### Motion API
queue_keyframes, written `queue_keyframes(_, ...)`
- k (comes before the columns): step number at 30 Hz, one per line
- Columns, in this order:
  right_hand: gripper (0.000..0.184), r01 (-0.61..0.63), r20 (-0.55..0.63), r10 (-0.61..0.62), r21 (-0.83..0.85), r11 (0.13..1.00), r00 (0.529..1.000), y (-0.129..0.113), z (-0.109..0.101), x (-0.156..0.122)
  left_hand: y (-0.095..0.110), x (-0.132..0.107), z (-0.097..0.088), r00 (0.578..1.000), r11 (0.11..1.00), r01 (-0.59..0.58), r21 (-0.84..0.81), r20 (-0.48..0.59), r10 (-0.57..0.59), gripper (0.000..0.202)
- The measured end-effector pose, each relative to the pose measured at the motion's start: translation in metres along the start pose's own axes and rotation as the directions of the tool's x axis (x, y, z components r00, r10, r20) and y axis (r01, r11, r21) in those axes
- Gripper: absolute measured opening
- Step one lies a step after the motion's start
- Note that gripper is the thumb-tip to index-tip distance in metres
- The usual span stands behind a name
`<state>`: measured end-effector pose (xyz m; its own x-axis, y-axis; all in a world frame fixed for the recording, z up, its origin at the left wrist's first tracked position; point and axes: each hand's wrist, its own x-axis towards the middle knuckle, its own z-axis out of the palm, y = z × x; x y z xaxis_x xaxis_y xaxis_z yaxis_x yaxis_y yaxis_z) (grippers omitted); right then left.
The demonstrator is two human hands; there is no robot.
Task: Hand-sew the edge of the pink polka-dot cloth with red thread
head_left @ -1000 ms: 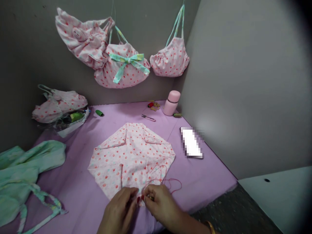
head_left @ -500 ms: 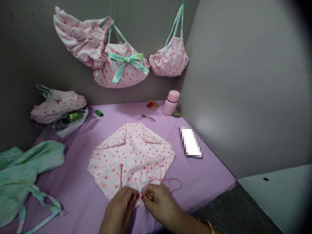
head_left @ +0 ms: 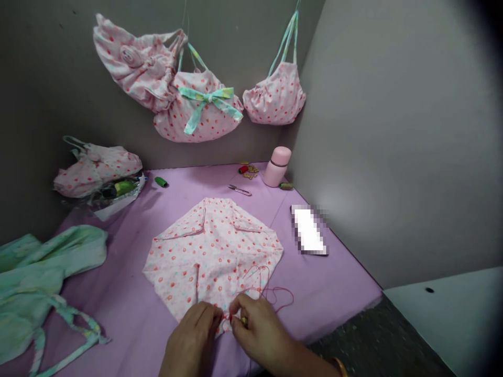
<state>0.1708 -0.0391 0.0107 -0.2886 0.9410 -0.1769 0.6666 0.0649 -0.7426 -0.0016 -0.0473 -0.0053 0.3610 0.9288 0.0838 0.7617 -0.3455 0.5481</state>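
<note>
A pink spotted fabric piece with folded corners lies flat on the purple table cover. My left hand and my right hand meet at its near edge, fingertips pinched together on the cloth. A red thread loops from my right fingertips across the fabric's near right corner and onto the cover. A needle is too small to make out. A ring shows on a right finger.
Three pink spotted bags hang on the back wall. Another bag and green thread spools lie at the back left, mint green fabric at the left. Thread snips, a pink bottle and a blurred flat object sit behind the fabric.
Both hands stay pinched at the fabric's near edge, with only slight finger shifts. The view has drifted a little.
</note>
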Motion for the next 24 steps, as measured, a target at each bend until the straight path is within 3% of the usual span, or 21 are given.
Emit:
queue_keyframes(17,0.009,-0.065,-0.036,0.063,-0.063,0.996,0.997,-0.002,0.002,0.006,-0.006,0.000,0.004,0.999,0.998,-0.034,-0.058,-0.030,0.032,0.013)
queue_keyframes(24,0.013,-0.104,-0.057,0.100,-0.067,0.992,0.993,-0.006,0.003,0.009,-0.014,0.002,0.005,0.994,0.951,-0.098,-0.294,0.017,0.107,0.018)
